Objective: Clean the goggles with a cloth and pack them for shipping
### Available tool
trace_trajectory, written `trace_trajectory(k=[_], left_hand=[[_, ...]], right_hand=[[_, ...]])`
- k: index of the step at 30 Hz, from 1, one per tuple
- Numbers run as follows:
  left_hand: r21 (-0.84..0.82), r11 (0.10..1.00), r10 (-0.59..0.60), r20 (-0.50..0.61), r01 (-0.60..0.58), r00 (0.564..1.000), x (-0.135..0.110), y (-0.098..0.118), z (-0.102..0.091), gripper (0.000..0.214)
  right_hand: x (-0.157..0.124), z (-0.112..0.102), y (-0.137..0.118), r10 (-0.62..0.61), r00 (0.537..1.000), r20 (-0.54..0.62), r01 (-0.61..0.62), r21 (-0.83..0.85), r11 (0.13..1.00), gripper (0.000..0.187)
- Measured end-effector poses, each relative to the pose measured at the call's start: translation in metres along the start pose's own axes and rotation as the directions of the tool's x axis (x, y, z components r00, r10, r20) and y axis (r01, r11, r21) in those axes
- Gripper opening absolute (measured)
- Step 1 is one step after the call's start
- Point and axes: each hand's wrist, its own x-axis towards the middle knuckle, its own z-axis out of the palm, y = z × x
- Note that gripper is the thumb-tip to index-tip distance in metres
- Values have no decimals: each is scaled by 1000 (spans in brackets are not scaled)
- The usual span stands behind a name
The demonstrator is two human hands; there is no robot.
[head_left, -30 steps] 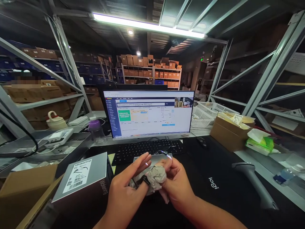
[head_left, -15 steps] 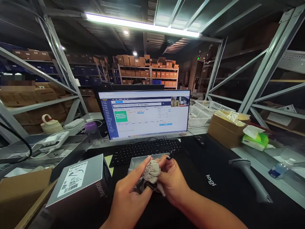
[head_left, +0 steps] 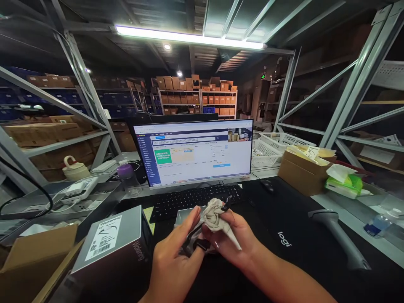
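Observation:
My right hand is closed round a crumpled beige cloth, held just above the black desk mat. My left hand pinches a small black item against the cloth's lower side; what the item is I cannot make out. A thin black part pokes out above the cloth near the keyboard. Under both hands lies a flat grey tray-like box. A grey Wokening box stands to the left of my left hand.
A black keyboard and a lit monitor stand behind my hands. A mouse and a grey barcode scanner lie on the logi mat at right. Cardboard boxes, white baskets and metal shelving surround the desk.
My right hand has lifted the cloth up and slightly right, turning it. My left hand stays below with the black item. The camera view shifted a little.

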Motion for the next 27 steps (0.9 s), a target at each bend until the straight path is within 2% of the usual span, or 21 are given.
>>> trace_trajectory(k=[3, 8, 10, 13, 18, 25, 27], left_hand=[[-22, 999, -25, -17, 24, 1000, 2, 0, -2, 49], [-107, 987, -121, -36, 117, 992, 3, 1, -7, 53], [-131, 982, -144, -32, 139, 989, 3, 1, -9, 52], [-131, 983, -133, -14, 130, 991, 4, 2, -8, 51], [-187, 970, -160, -10, 156, 987, 4, 0, -6, 47], [-214, 944, -255, 9, 251, 967, 8, -7, -8, 47], [-179, 946, -270, 27, 271, 962, 10, -9, -10, 48]], right_hand=[[-3, 2, 2, 16, 1000, -3, -15, 2, 1000, 31], [-7, -4, 10, -70, 992, 104, 96, -267, 959, 36], [-7, -5, 11, -81, 988, 131, 119, -319, 940, 36], [-7, 0, 6, -81, 989, 127, 109, -227, 968, 32], [-9, 9, -11, -93, 995, 29, 93, -23, 995, 29], [-7, 10, -24, -244, 969, -42, 238, -106, 965, 28], [-9, 10, -37, -337, 941, -24, 328, -175, 929, 26]])
